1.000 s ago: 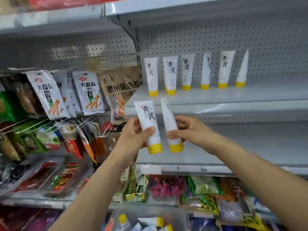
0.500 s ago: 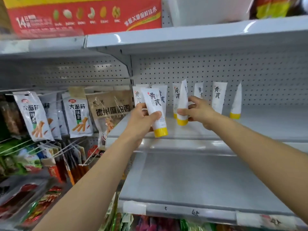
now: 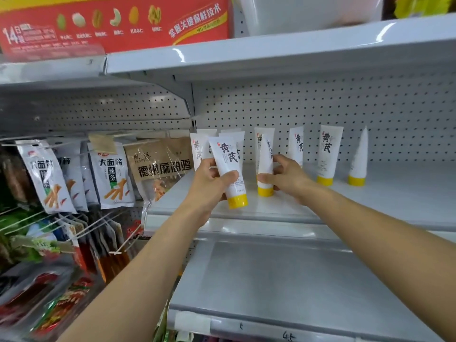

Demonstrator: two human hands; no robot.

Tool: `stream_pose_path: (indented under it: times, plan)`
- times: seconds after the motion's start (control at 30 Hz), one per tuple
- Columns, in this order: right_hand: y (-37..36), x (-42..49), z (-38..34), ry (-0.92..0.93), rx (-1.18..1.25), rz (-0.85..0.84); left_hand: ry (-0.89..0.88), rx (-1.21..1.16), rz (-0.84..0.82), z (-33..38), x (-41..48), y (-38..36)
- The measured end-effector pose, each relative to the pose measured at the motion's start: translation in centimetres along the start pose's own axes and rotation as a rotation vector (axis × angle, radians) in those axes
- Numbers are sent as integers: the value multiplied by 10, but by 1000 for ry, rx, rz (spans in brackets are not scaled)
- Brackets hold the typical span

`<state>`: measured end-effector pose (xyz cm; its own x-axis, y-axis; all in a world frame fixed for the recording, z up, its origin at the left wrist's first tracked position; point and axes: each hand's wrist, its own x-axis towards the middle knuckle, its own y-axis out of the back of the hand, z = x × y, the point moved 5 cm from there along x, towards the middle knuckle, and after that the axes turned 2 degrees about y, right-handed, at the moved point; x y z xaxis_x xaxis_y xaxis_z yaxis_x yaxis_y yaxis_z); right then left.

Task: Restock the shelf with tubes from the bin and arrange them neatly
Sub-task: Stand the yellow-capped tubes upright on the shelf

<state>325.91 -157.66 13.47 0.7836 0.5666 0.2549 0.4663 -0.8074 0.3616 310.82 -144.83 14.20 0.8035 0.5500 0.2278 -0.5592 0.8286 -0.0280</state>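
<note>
The left hand (image 3: 209,183) grips a front-facing tube (image 3: 230,169) above the shelf (image 3: 394,193). The right hand (image 3: 286,176) holds a side-on tube (image 3: 266,166), cap down on the shelf.

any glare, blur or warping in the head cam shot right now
Head view: bright glare streaks on the upper shelf edge and the lip under the tubes; wide-angle bending of the shelf lines; the red box and hanging snack packs are soft, while the tube in the left hand reads sharply. Right hand is slightly smeared.
</note>
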Motion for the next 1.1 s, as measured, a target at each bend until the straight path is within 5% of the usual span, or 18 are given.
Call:
stream_pose_path:
  times: [0.17,0.27,0.47,0.8,0.9,1.1]
  plan:
    - [11,-9,0,-28,-133,78,-6,-5,1,-1,-3,-6]
    - [25,-29,-15,131,-161,244,-40,22,25,0,-5,-12]
    - [7,-65,-41,231,-177,-178,-57,-69,-52,2,-12,-43]
    - [41,-68,-25,137,-183,-195,-71,-77,-144,6,-22,-87]
    - [61,-58,-21,151,-163,-58,-140,118,-56,10,-17,-82]
    - [87,-33,-4,146,-308,130,-374,918,162,10,-5,-50]
